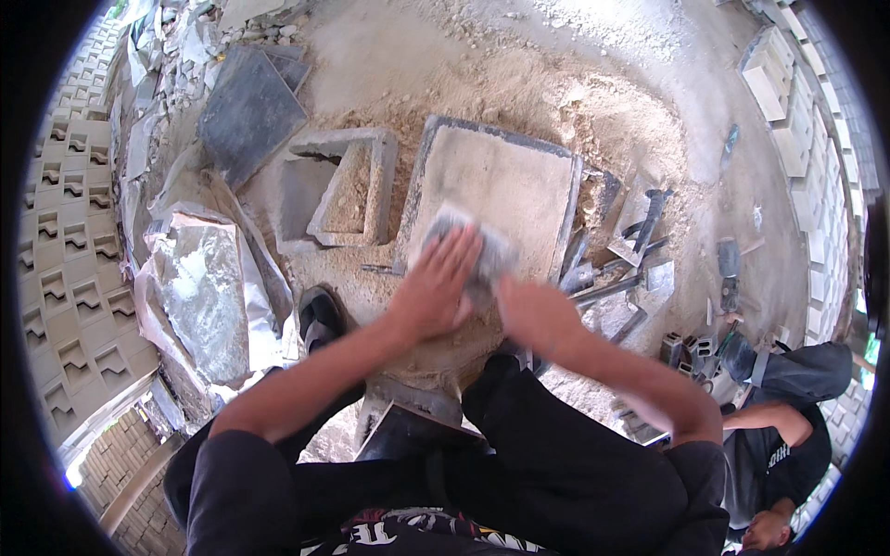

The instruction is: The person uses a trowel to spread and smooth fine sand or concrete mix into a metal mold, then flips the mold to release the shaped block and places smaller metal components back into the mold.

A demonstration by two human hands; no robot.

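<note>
A squarish slab of sandy material [505, 171] lies before me, edged by a dark grey rim. On its near part rests a grey flat, trowel-like tool [496, 252], smeared by motion. My left hand [443, 283] presses on it with the fingers stretched out flat over its left part. At the tool's right end my right hand [533, 310] is closed in a fist, apparently round its handle, which the hand hides. Left of the slab lies a grey rectangular frame [382, 176] with sandy powder inside.
A dark square plate [250, 116] leans at the far left. Nearer lies an open bag of pale powder [199, 287]. Several hand tools, including a trowel [659, 276], lie right of the slab. Patterned blocks [69, 269] are stacked at left. Another person [779, 445] is at lower right.
</note>
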